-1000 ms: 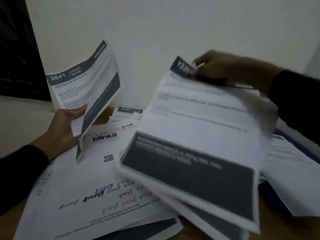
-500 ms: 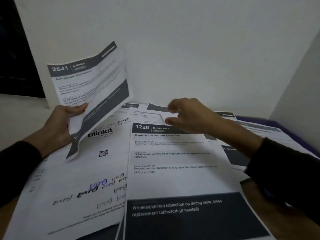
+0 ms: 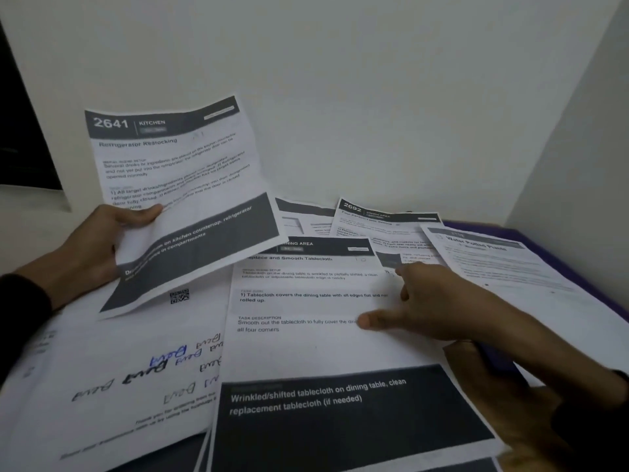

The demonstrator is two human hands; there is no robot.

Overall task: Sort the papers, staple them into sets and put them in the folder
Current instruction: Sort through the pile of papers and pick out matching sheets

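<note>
From the head view, the left hand [image 3: 92, 247] pinches the kitchen sheet [image 3: 177, 199] numbered 2641 at its left edge, thumb on the printed face and fingers hidden behind, and holds it raised and tilted above the spread of papers. The right hand [image 3: 439, 308] is loose and holds nothing: its thumb lies flat on the dining-area sheet [image 3: 306, 335] about the tablecloth, while the fingers reach past that sheet's upper right corner.

That corner is what counts for the next pick. Just beyond the fingertips lie the sheet numbered 2692 [image 3: 381, 226], also headed dining area, and to its right the plant-watering sheet [image 3: 503, 264]; both lie flat, their long axes running away from the person. The right hand is much nearer both, while the left is occupied and well apart.

A receipt with handwriting [image 3: 119, 369] lies at lower left. A purple edge [image 3: 578, 267] under the right-hand papers may be the folder; I cannot tell. No stapler shows.
</note>
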